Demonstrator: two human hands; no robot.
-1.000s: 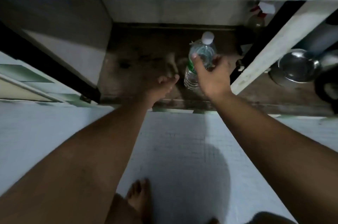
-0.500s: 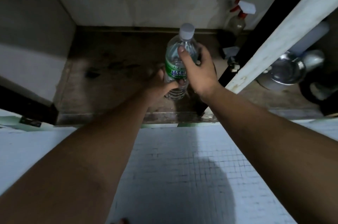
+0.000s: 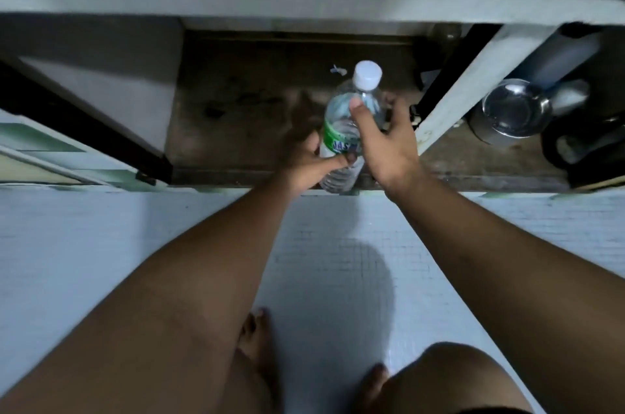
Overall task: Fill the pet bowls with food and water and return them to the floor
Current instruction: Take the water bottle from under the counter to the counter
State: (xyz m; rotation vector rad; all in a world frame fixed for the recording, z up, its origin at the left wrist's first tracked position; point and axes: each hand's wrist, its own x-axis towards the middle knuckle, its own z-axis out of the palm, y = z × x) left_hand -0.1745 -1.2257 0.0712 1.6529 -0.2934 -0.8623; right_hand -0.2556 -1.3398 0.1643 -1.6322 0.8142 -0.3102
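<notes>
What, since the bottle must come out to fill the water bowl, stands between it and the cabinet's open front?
Nothing visible does. Left hand and right hand both grip the bottle at the cabinet's front edge; the white door panel stands to its right, not across the path.

Dimly lit: dark stained wooden shelf [image 3: 243, 115], open white door [image 3: 111, 92] at left, white upright post [image 3: 473, 88] at right; pale mosaic-tiled floor [image 3: 101, 261] in front.
</notes>
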